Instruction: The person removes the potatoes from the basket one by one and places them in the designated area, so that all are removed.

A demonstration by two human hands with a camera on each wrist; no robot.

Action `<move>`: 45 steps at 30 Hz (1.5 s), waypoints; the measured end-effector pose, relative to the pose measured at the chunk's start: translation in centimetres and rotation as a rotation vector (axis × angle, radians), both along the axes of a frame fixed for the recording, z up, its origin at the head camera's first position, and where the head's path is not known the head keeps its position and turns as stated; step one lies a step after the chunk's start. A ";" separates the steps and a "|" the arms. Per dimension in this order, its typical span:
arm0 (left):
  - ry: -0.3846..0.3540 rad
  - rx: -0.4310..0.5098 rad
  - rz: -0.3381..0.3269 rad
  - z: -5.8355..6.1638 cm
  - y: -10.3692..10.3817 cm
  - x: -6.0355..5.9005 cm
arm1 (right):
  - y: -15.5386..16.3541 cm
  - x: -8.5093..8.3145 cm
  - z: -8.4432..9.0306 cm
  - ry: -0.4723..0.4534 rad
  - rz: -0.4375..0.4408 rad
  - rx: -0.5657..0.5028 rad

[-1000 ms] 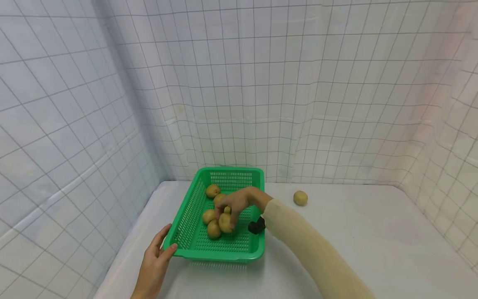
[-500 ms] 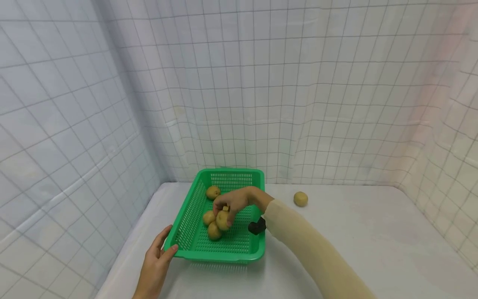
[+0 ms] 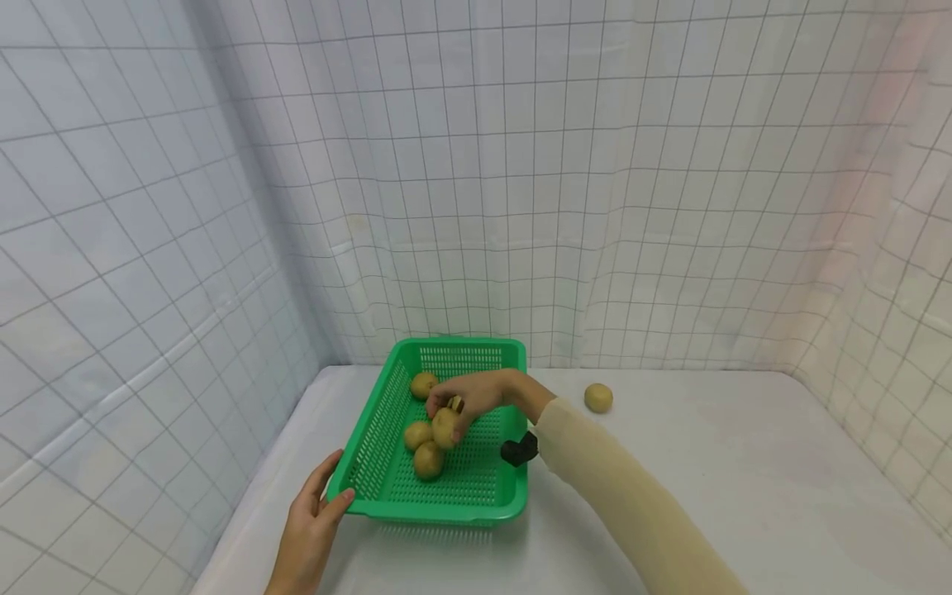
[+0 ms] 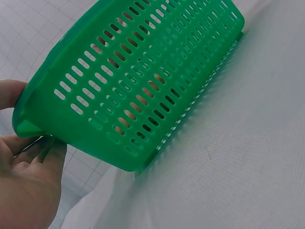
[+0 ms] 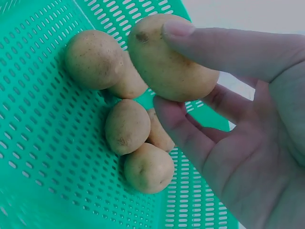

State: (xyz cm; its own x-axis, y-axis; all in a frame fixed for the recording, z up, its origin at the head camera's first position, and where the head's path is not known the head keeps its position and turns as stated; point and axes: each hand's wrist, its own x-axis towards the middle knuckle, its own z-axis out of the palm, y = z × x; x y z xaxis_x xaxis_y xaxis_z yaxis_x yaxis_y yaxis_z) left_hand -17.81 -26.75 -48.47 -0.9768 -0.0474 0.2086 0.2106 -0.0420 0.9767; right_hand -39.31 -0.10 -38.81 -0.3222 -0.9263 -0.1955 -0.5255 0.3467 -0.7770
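Observation:
A green slotted basket [image 3: 387, 413] lies on the white table with several potatoes in it. My right hand [image 3: 470, 395] reaches into it and pinches one potato [image 3: 446, 428] between thumb and fingers, just above the others. In the right wrist view that potato [image 5: 169, 59] is off the basket floor [image 5: 43, 119], and several more potatoes [image 5: 127, 126] lie clustered below it. My left hand [image 3: 312, 521] grips the basket's near left corner, thumb over the rim [image 4: 28, 112].
One loose potato [image 3: 598, 397] lies on the table right of the basket. Gridded white curtain walls close in the back and both sides. A black wrist mount [image 3: 519, 449] sits beside the basket's right rim.
My right hand has lifted the pinched potato a little up and away from the pile. The left hand and the basket have stayed put.

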 end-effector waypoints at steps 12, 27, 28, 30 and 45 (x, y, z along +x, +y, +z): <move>-0.006 0.003 0.008 -0.1 -0.2 0.0 | 1.2 -0.2 -0.3 -0.019 -0.067 -0.112; 0.013 -0.004 -0.001 -0.2 -0.1 0.0 | 1.8 -0.1 -1.8 -0.124 -0.105 -0.209; 0.014 -0.005 -0.001 -0.2 -0.1 0.0 | 1.9 -0.1 -1.8 -0.131 -0.107 -0.216; 0.015 -0.005 -0.005 -0.1 -0.1 0.0 | 2.0 -0.1 -1.8 -0.139 -0.114 -0.225; 0.019 0.002 -0.022 0.1 0.0 0.1 | 3.7 -0.2 -1.5 -0.051 -0.141 -0.189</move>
